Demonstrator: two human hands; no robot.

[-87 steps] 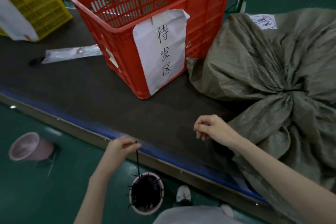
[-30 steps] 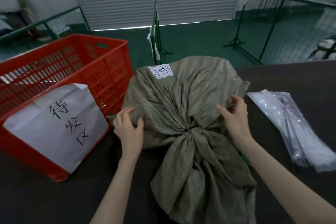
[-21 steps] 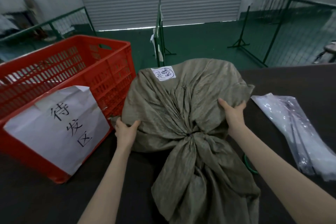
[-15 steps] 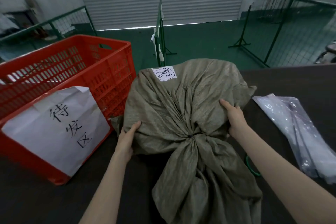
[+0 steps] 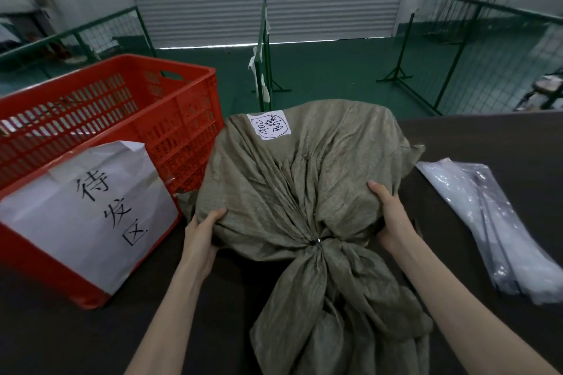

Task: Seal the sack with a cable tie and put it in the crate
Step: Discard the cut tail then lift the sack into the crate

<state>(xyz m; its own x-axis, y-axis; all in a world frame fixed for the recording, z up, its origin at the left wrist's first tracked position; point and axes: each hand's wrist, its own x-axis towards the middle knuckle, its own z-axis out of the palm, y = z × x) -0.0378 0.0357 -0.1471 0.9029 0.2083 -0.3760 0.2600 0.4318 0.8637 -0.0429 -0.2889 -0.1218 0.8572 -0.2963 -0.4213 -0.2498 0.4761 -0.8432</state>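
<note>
A bulging olive-grey woven sack (image 5: 304,170) lies on the dark table, its neck gathered toward me and cinched by a dark cable tie (image 5: 314,242). A white round-marked label (image 5: 270,128) is stuck near its far top. My left hand (image 5: 203,231) grips the sack's lower left side and my right hand (image 5: 388,216) grips its lower right side. The loose sack mouth fans out toward me. A red slatted crate (image 5: 182,119) with a white paper sign (image 5: 91,207) stands just left of the sack, touching it.
A clear plastic bag of long cable ties (image 5: 493,222) lies on the dark table (image 5: 475,137) to the right. Beyond the table's far edge are a green floor, green mesh barriers (image 5: 264,70) and a grey roller door.
Earlier my left hand drew a tie from a pot on the floor. Over the last second both hands closed onto the sack's sides and slid lower, taking hold near its tied neck.
</note>
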